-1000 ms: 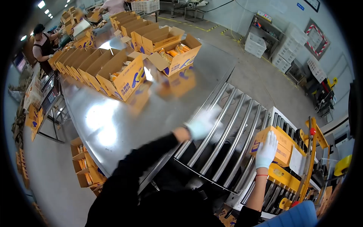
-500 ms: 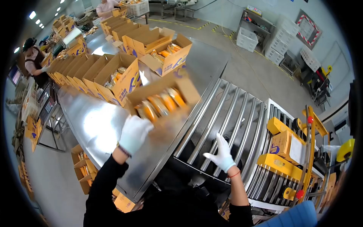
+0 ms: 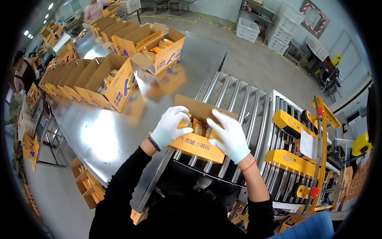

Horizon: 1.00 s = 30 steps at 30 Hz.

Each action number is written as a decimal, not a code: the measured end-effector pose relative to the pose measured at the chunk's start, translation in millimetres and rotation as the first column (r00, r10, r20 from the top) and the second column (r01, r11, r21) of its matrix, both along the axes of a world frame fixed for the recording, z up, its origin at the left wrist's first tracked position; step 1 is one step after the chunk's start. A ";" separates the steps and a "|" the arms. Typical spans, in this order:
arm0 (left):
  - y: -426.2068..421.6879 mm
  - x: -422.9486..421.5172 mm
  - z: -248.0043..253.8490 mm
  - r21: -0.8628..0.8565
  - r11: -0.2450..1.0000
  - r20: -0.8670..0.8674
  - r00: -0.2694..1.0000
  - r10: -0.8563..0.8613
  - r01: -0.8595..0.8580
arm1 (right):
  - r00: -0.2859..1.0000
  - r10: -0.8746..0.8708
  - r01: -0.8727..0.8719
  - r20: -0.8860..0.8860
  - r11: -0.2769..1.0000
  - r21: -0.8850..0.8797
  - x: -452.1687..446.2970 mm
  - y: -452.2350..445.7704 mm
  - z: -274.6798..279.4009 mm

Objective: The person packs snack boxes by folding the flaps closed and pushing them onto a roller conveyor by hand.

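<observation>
An open cardboard box with orange-wrapped packets inside sits in front of me, over the edge where the steel table meets the rollers. Its back flap stands up. My left hand, in a white glove, is at the box's left side, fingers bent over its upper edge. At the right side is my right hand, also gloved, its fingers spread over the box top. Whether the right fingertips touch the box cannot be made out.
Rows of open filled boxes stand at the table's far left. Right of the rollers is a machine with yellow guides and a box inside. A co-worker stands at far left, another person farther back. White crates stand behind.
The filled box has come from the table towards me and onto the rollers' near edge. Both hands have moved to its sides. The earlier box has moved farther into the machine.
</observation>
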<state>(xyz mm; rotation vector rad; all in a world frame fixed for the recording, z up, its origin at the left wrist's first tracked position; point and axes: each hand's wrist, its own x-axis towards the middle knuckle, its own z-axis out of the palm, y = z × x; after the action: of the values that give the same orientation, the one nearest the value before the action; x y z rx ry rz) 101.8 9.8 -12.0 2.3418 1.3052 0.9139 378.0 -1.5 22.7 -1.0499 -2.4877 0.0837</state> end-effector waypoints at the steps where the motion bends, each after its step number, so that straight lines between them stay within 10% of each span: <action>1: -1.3 0.7 -8.3 0.163 0.979 -0.006 0.992 0.122 -0.119 | 0.995 -0.097 0.094 0.034 0.993 0.075 -10.2 -0.7 8.0; 4: -17.5 3.5 -19.7 -0.189 0.893 0.349 0.822 0.450 -0.409 | 0.971 -0.234 0.237 -0.038 0.966 0.104 -22.6 -21.4 4.7; 5: -12.5 -0.8 -57.0 -0.395 0.904 0.658 0.637 0.402 -0.163 | 0.984 -0.180 0.180 -0.008 0.983 -0.031 -19.0 -39.9 -0.2; 8: 1.8 -2.7 -27.8 -0.624 0.766 0.612 0.706 0.356 0.154 | 0.991 -0.120 0.126 0.052 0.982 -0.143 0.9 -73.7 -27.3; 11: 35.5 48.6 -38.0 -0.596 0.790 0.579 0.758 0.300 0.143 | 0.933 -0.277 0.306 0.230 0.946 -0.102 29.1 -71.9 -21.4; 14: 63.4 153.7 -68.2 -0.513 0.852 0.741 0.555 0.378 0.105 | 0.754 -0.566 0.581 0.334 0.811 0.062 79.6 -33.6 -28.2; 16: 62.3 214.9 -80.5 -0.271 0.959 0.590 0.801 0.098 0.082 | 0.684 -0.683 0.684 0.256 0.723 0.100 111.7 -11.6 -28.2; 18: 68.4 230.4 -79.0 -0.564 0.408 0.772 0.634 -0.049 0.718 | 0.689 -0.677 0.682 0.257 0.726 0.085 132.7 6.6 -25.6; 20: 75.1 201.6 -41.6 -0.687 0.628 0.357 0.922 -0.149 0.367 | 0.727 -0.663 0.650 0.178 0.748 0.132 141.9 13.4 -35.3; 22: 123.1 155.9 -41.8 -0.133 0.988 0.177 0.983 -0.050 0.074 | 0.717 -0.684 0.668 0.134 0.729 0.149 154.9 7.3 -41.8; 28: 279.7 -61.5 5.4 0.540 0.651 -0.162 0.694 0.702 -0.533 | 0.681 -0.728 0.705 0.082 0.681 0.197 179.4 -5.0 -49.2; 30: 307.3 -116.6 -21.8 0.045 0.782 -0.382 0.713 0.589 -0.622 | 0.749 -0.652 0.608 0.119 0.747 0.267 196.8 -10.0 -56.7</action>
<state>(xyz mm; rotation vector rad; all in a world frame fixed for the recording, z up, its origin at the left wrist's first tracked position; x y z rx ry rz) -14.8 317.1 -33.8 2.0927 2.3184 0.5362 574.8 -11.5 -34.0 -1.8192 -2.0898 -0.5148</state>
